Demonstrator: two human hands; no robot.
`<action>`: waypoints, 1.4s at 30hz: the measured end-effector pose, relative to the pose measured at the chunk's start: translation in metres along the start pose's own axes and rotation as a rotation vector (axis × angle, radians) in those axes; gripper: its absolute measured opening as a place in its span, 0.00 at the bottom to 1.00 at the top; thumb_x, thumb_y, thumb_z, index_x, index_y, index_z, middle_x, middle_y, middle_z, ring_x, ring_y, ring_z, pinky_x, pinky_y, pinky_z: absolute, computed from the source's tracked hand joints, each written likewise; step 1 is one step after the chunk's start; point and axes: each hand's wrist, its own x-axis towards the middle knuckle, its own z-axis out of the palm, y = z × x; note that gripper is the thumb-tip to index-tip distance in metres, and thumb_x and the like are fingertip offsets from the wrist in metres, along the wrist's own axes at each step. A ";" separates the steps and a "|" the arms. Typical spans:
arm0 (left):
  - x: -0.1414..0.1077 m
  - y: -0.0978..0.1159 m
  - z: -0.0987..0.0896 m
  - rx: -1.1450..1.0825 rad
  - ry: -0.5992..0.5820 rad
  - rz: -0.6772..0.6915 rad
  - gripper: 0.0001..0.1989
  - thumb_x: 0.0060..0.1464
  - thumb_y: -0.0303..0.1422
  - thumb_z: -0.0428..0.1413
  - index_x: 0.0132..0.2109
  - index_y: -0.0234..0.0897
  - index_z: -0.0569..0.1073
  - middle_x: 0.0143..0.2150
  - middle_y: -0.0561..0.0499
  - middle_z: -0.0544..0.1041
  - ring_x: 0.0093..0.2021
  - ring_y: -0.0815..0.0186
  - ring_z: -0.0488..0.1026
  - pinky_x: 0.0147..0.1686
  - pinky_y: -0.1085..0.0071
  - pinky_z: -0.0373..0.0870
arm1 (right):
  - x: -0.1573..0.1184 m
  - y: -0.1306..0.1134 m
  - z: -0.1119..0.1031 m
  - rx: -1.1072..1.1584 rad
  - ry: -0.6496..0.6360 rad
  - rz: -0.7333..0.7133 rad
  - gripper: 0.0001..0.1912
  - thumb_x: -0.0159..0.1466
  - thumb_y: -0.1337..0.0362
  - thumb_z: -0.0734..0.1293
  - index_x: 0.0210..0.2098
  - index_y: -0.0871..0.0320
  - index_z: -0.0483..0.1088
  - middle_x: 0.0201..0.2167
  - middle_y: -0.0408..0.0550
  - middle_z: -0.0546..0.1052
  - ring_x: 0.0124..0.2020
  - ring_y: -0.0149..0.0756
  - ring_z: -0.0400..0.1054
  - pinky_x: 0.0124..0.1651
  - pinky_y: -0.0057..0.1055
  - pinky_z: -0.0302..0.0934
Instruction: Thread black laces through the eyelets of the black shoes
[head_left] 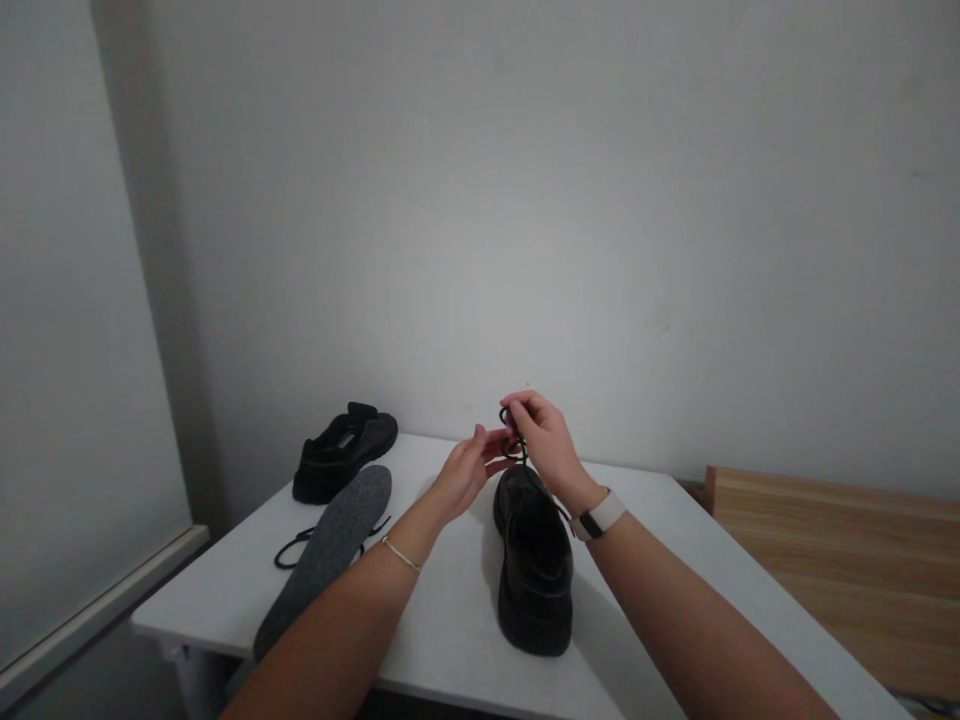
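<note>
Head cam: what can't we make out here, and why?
All head view:
- Left hand: whether it grips the lace; small, dim, fingers crowded by the right hand.
- Near shoe: toe hidden, mostly by its own upper.
- Grey insole: near end partly behind the left forearm.
- Loose lacing: middle hidden by the insole.
- Far shoe: pale inner mark too small to read.

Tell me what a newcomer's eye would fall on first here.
Most likely the right hand, mid-picture, holding a black lace above the near shoe, with the left hand beside it. Next, perhaps, the grey insole on the left of the table, then the far shoe behind it.
</note>
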 end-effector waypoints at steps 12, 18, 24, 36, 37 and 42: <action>-0.003 0.004 0.006 0.057 -0.046 -0.093 0.19 0.49 0.40 0.63 0.46 0.36 0.75 0.39 0.47 0.76 0.34 0.68 0.72 0.38 0.70 0.68 | -0.013 0.013 -0.015 -0.459 -0.125 -0.144 0.09 0.62 0.61 0.64 0.34 0.56 0.76 0.35 0.46 0.73 0.39 0.36 0.65 0.42 0.32 0.58; -0.010 0.040 0.017 0.164 0.070 0.065 0.12 0.52 0.40 0.61 0.37 0.35 0.77 0.32 0.50 0.73 0.32 0.68 0.70 0.36 0.71 0.69 | -0.028 0.002 -0.037 -0.407 -0.063 -0.180 0.11 0.65 0.60 0.62 0.44 0.55 0.71 0.41 0.48 0.70 0.42 0.36 0.64 0.44 0.32 0.59; -0.028 0.093 0.006 0.345 0.322 0.373 0.12 0.48 0.40 0.63 0.37 0.37 0.78 0.33 0.52 0.73 0.35 0.67 0.69 0.38 0.72 0.71 | -0.050 0.002 -0.063 -0.349 -0.332 0.110 0.08 0.64 0.60 0.63 0.33 0.58 0.70 0.28 0.43 0.71 0.30 0.33 0.64 0.34 0.30 0.59; -0.075 0.105 -0.062 1.579 0.158 0.046 0.14 0.58 0.40 0.48 0.36 0.40 0.75 0.35 0.48 0.77 0.37 0.59 0.72 0.39 0.67 0.64 | -0.060 -0.021 -0.045 -1.102 -0.652 -0.084 0.17 0.50 0.59 0.76 0.33 0.57 0.68 0.36 0.45 0.73 0.39 0.40 0.64 0.44 0.35 0.55; -0.079 0.102 -0.063 1.692 0.137 0.003 0.13 0.58 0.39 0.48 0.36 0.40 0.76 0.35 0.48 0.77 0.38 0.59 0.73 0.39 0.67 0.63 | -0.059 -0.020 -0.044 -1.170 -0.646 -0.093 0.20 0.49 0.57 0.76 0.34 0.57 0.67 0.37 0.47 0.73 0.40 0.41 0.64 0.43 0.36 0.55; -0.093 0.092 -0.056 2.104 0.103 -0.162 0.11 0.55 0.36 0.51 0.35 0.40 0.78 0.38 0.45 0.76 0.42 0.54 0.72 0.39 0.63 0.58 | -0.063 -0.009 -0.047 -1.374 -0.630 -0.087 0.29 0.46 0.56 0.78 0.41 0.62 0.66 0.44 0.55 0.72 0.42 0.47 0.65 0.44 0.40 0.57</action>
